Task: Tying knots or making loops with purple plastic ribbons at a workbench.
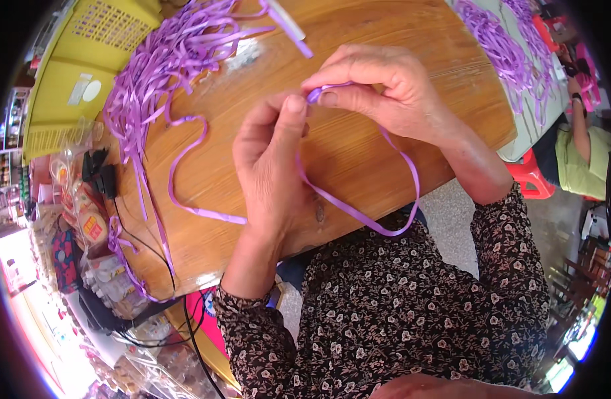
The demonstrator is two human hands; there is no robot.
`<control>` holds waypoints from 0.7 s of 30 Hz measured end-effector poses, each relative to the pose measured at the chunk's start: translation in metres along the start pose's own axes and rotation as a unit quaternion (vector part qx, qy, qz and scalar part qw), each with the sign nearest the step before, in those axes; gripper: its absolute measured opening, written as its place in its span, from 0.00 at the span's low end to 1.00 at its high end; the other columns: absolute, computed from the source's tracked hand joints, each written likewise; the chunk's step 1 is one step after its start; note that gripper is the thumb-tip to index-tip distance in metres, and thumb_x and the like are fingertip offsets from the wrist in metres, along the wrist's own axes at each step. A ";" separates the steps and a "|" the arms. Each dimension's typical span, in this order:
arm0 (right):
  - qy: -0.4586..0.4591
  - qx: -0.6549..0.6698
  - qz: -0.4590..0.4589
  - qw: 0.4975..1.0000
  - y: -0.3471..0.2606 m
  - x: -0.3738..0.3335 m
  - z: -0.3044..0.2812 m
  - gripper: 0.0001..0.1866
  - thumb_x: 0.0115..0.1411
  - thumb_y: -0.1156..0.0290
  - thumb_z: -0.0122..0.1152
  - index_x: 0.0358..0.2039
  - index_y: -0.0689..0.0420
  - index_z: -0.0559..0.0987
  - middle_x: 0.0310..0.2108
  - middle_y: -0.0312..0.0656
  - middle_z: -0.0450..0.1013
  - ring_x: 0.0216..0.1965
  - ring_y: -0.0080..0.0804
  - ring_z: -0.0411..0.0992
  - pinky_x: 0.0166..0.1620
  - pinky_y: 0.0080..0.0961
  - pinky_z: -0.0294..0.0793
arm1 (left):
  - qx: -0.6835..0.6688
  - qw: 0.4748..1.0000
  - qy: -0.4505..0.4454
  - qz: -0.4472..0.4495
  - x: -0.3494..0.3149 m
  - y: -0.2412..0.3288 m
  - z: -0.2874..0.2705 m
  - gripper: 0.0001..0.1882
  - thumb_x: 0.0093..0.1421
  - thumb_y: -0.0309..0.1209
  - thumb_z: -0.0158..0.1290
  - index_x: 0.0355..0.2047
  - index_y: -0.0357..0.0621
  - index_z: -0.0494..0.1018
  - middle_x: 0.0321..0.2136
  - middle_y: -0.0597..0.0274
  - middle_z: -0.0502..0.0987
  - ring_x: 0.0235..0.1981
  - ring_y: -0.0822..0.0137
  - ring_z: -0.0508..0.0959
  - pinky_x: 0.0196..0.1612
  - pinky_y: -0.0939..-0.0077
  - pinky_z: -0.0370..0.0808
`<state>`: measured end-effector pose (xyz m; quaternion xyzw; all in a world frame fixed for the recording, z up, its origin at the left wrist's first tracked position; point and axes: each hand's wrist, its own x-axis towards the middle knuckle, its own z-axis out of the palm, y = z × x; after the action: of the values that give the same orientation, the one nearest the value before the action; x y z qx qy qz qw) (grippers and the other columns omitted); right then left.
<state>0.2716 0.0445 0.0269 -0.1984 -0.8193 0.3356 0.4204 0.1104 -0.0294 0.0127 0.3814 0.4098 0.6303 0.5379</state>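
Observation:
Over the wooden table, my left hand (pixel 269 156) and my right hand (pixel 388 90) meet at a purple ribbon (pixel 359 216). The left fingers pinch it between thumb and curled fingers, while the right thumb and forefinger close on a small bunched part beside the left fingertips. A slack loop of ribbon hangs below both hands, over the table's near edge. Another length passes behind my left wrist and curves left toward a big pile of purple ribbons (pixel 146 86). My fingers partly cover the bunched part, so whether it is a knot I cannot tell.
Yellow plastic baskets (pixel 69 80) stand left of the wooden table (pixel 359 159). Bagged goods and a black cable (pixel 142 238) lie along its left edge. More purple ribbons (pixel 498 50) cover a pale table at right, near a red stool (pixel 533 176) and another person (pixel 585 156).

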 end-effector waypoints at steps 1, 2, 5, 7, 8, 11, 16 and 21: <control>0.003 0.001 0.007 1.000 0.000 -0.001 -0.002 0.10 0.51 0.79 0.62 0.36 0.61 0.80 0.30 0.40 0.75 0.33 0.26 0.73 0.35 0.19 0.71 | 0.092 0.995 0.013 0.047 0.000 0.000 0.002 0.08 0.61 0.29 0.51 0.37 0.37 0.73 0.30 0.69 0.73 0.31 0.79 0.69 0.35 0.86 0.66; 0.013 -0.016 0.008 1.000 -0.001 -0.002 -0.006 0.10 0.51 0.79 0.62 0.36 0.61 0.80 0.30 0.40 0.75 0.33 0.26 0.73 0.35 0.19 0.71 | 0.085 0.995 -0.005 0.050 0.001 0.001 0.005 0.08 0.61 0.29 0.51 0.37 0.37 0.73 0.30 0.69 0.73 0.31 0.79 0.69 0.35 0.86 0.66; 0.030 -0.019 0.081 0.996 0.001 -0.006 -0.024 0.08 0.53 0.77 0.61 0.36 0.61 0.80 0.30 0.38 0.75 0.33 0.24 0.73 0.36 0.18 0.70 | 0.155 0.975 0.066 0.144 0.007 -0.002 -0.002 0.07 0.61 0.26 0.50 0.38 0.37 0.73 0.34 0.67 0.74 0.37 0.77 0.70 0.41 0.84 0.68; 0.018 0.029 0.132 0.991 0.007 -0.011 -0.043 0.08 0.55 0.75 0.60 0.37 0.61 0.80 0.31 0.36 0.76 0.34 0.21 0.73 0.37 0.17 0.70 | 0.167 0.974 0.076 0.130 0.010 -0.004 -0.010 0.07 0.60 0.24 0.50 0.39 0.37 0.73 0.34 0.66 0.75 0.37 0.77 0.72 0.42 0.84 0.68; 0.024 0.020 0.131 0.991 0.011 -0.013 -0.054 0.08 0.55 0.75 0.60 0.37 0.61 0.80 0.31 0.36 0.76 0.34 0.21 0.73 0.37 0.17 0.70 | 0.162 0.975 0.067 0.134 0.010 -0.005 -0.012 0.07 0.60 0.24 0.50 0.39 0.37 0.73 0.34 0.66 0.75 0.37 0.77 0.72 0.42 0.84 0.68; 0.105 0.056 0.222 0.968 0.023 -0.026 -0.103 0.11 0.57 0.74 0.57 0.40 0.60 0.78 0.34 0.36 0.76 0.35 0.19 0.72 0.39 0.17 0.70 | 0.154 0.983 0.063 0.080 0.010 -0.010 -0.013 0.09 0.61 0.26 0.50 0.40 0.36 0.73 0.33 0.65 0.76 0.32 0.77 0.72 0.39 0.84 0.68; 0.332 -0.057 0.248 0.908 0.024 -0.046 -0.217 0.14 0.54 0.75 0.60 0.42 0.64 0.77 0.32 0.40 0.75 0.39 0.23 0.72 0.43 0.20 0.71 | 0.148 0.989 0.010 0.006 0.011 -0.018 -0.014 0.07 0.60 0.24 0.51 0.38 0.36 0.74 0.29 0.69 0.74 0.28 0.80 0.70 0.34 0.88 0.67; 0.355 -0.368 0.136 0.849 0.050 -0.068 -0.306 0.15 0.53 0.72 0.59 0.40 0.66 0.77 0.35 0.41 0.76 0.36 0.27 0.73 0.42 0.21 0.70 | 0.187 0.982 0.006 0.002 0.016 -0.018 -0.010 0.06 0.60 0.24 0.52 0.36 0.36 0.74 0.27 0.69 0.73 0.27 0.80 0.70 0.34 0.88 0.67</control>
<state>0.5636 0.1555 0.0822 -0.5535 -0.6426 -0.0299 0.5290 0.1054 -0.0136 -0.0073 0.4720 0.5228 0.5463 0.4533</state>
